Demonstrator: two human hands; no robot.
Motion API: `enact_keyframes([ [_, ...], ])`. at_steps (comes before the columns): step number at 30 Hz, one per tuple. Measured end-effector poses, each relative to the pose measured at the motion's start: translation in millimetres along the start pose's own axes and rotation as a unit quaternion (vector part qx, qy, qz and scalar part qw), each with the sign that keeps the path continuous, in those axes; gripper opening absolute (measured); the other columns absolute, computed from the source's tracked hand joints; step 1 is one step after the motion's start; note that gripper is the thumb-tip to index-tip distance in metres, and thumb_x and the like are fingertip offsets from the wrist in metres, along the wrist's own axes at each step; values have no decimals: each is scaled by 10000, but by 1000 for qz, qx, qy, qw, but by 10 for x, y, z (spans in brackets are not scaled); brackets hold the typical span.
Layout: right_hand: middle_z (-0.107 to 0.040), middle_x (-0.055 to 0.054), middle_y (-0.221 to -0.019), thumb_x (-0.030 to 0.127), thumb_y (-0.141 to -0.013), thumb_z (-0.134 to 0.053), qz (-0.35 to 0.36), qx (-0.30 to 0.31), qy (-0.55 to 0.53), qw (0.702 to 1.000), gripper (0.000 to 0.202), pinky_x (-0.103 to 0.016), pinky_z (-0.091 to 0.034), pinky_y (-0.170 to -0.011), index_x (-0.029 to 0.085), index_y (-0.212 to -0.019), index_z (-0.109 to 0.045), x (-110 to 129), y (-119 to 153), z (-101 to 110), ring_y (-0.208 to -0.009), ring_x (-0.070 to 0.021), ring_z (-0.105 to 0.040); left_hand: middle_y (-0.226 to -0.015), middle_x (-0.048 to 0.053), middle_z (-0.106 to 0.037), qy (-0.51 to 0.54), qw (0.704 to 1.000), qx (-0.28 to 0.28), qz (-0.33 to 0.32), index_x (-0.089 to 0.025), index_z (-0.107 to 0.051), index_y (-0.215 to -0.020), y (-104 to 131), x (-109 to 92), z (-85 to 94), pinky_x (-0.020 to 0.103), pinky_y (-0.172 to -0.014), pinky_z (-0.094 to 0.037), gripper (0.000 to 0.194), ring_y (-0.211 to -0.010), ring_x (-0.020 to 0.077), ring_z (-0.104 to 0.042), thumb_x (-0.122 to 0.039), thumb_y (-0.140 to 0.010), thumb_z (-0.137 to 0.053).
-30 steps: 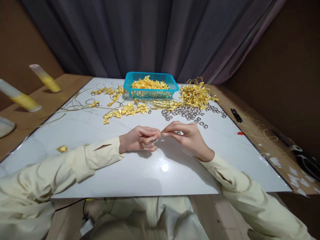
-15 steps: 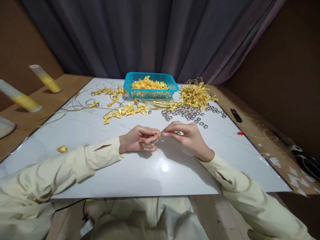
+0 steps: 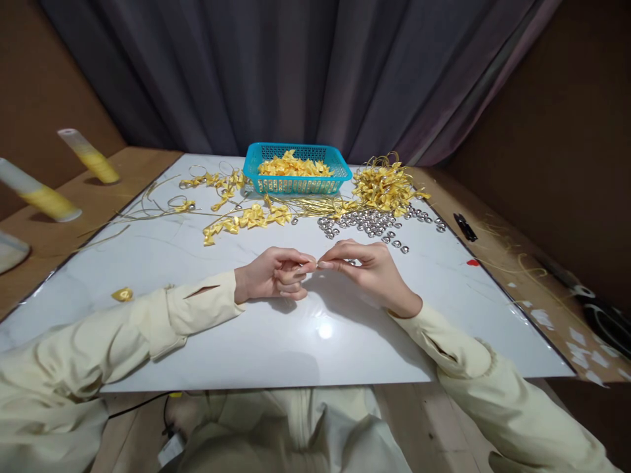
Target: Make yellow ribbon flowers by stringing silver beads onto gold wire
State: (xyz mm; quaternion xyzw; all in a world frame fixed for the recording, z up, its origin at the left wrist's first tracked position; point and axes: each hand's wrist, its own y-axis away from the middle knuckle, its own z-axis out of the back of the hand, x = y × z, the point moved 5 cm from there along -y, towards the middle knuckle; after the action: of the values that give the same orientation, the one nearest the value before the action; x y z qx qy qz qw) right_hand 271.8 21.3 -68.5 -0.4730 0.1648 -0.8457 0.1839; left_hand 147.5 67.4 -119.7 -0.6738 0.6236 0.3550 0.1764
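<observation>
My left hand [image 3: 280, 274] and my right hand [image 3: 365, 268] meet fingertip to fingertip above the white tabletop [image 3: 276, 348]. Thumb and forefinger of each are pinched together. Whatever lies between the tips is too small and too hidden to name. Beyond my right hand is a spread of shiny silver beads [image 3: 372, 223]. A row of yellow ribbon bows [image 3: 251, 219] lies past my left hand. Close to my left sleeve rests a gold drop-shaped piece [image 3: 123, 294].
A blue basket [image 3: 298, 186] of yellow bows stands at the back. To its right is a heap of bows with gold cords [image 3: 387, 184]. Yellow spools [image 3: 52, 200] stand at left. A black clip-like item [image 3: 465, 227], a red scrap [image 3: 472, 263] and scissors [image 3: 604, 322] lie at right.
Both hands stay in almost the same place. The left fingers have shifted very slightly at the pinch; nothing else has visibly moved.
</observation>
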Motion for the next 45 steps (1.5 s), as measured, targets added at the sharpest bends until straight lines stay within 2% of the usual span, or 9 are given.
enact_keyframes([
  [6,-691,-38,-705,291,-809,-646,3,6,-1,1000,148,-259,-474,-659,181,-739,-715,10,3,-8,-674,-131,-597,-323,-85,-162,-7,1000,-1,0,-127,-495,-561,-7,-9,-9,176,-405,-378,318,-286,56,-169,-167,-857,-386],
  [22,-688,-36,-703,284,-802,-656,11,5,2,1000,134,-261,-471,-660,181,-741,-717,18,3,-16,-678,-132,-592,-329,-87,-157,-5,1000,-2,-1,-125,-500,-565,3,-6,-5,176,-397,-372,321,-284,54,-163,-154,-860,-375],
  [35,-684,-30,-694,198,-787,-667,22,7,10,1000,68,-249,-460,-659,177,-743,-716,31,1,-19,-678,-126,-584,-324,-84,-154,-6,1000,-25,4,-121,-509,-551,-6,-1,1,180,-393,-362,361,-281,55,-165,-134,-865,-331],
  [45,-685,-29,-688,180,-783,-668,22,7,13,1000,64,-242,-456,-656,168,-741,-715,33,0,-19,-670,-123,-582,-330,-87,-164,-2,1000,1,2,-116,-509,-563,-7,7,-4,173,-406,-365,332,-284,48,-164,-142,-858,-358],
])
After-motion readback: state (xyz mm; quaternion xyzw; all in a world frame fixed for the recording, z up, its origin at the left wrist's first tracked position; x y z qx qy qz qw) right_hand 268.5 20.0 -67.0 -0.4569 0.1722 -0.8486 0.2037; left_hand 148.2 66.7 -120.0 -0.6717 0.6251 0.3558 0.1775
